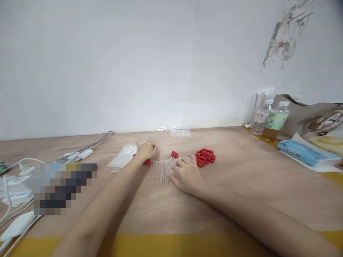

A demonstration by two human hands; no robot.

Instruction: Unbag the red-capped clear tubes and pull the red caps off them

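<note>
- Clear glass or plastic tubes [161,169] lie side by side in a fanned row on the desk [241,185], between the two hands.
- The right hand [186,175] rests palm down at the right end of that row; its fingers [179,164] are spread and flat, pressing on the nearest tubes and gripping none.
- The left hand [146,150] sits at the upper left end of the row, fingers [152,147] curled together. They seem pinched on something small, but at this distance I cannot tell what, or whether they hold anything.
- Just under the left hand a few red caps [147,162] peek out, touching the left end of the tube row.
- A small cluster of red-tipped pieces [174,154] stands just behind the row's middle, near the right fingertips and apart from the left hand.
- A loose pile of red caps [205,157] lies just to the right of the right hand, near its fingers without touching them.
- A clear plastic bag [122,160] lies beside the left hand on its left, and a smaller clear bag [180,133] lies by the wall.
- Grey cables and white adapters [80,154] trail over the desk's left side.
- Two water bottles [269,119] stand at the far right by a brown bag [308,119], and a blue pack [304,152] lies in front of them.
</note>
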